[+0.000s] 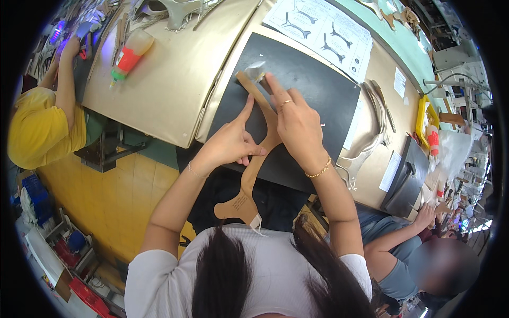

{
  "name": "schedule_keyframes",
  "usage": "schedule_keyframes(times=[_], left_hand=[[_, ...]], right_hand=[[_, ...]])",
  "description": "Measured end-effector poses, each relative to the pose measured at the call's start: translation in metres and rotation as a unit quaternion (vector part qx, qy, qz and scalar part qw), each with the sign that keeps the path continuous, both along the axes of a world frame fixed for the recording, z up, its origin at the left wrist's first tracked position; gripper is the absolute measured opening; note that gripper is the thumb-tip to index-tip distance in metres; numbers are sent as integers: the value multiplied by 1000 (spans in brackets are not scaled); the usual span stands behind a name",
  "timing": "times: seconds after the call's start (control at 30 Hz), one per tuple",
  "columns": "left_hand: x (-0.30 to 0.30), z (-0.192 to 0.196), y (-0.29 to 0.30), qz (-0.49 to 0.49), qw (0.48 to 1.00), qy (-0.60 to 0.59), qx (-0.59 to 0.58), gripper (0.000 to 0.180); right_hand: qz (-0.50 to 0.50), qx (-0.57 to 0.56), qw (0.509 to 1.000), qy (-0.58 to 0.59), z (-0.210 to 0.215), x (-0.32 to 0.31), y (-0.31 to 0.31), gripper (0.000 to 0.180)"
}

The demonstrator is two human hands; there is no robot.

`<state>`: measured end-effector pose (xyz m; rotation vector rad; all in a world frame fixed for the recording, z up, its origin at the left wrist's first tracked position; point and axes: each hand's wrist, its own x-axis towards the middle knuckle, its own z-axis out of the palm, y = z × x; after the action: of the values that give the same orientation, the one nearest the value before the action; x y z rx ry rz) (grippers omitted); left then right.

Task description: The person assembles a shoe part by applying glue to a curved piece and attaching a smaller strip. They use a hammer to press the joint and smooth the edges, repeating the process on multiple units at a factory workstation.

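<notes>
Crowded workshop bench, black rectangular mat (313, 90): long tan leather Y-shaped strap (258, 159) runs off its near edge, left hand (228, 143) and right hand (297, 124) pressing it flat, fingers extended, gripping nothing; smoothing step, next likely needs even pressure.

Up and left of my fingers I see a glue bottle (129, 55); a printed pattern sheet (321, 31) lies above them, a yellow tray (423, 120) far right.
</notes>
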<state>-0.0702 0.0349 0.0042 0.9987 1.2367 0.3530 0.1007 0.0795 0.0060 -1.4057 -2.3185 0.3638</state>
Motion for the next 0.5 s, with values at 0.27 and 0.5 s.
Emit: schedule_keyframes(times=[0.27,0.5], left_hand=[[-6,-3,2,0,999,-39,-3,119],[-9,-3,6,5,997,-73,-35,119]], right_hand=[[23,-47,996,-78,0,-12,12,50],[11,-27,1000,-2,6,-17,10,51]])
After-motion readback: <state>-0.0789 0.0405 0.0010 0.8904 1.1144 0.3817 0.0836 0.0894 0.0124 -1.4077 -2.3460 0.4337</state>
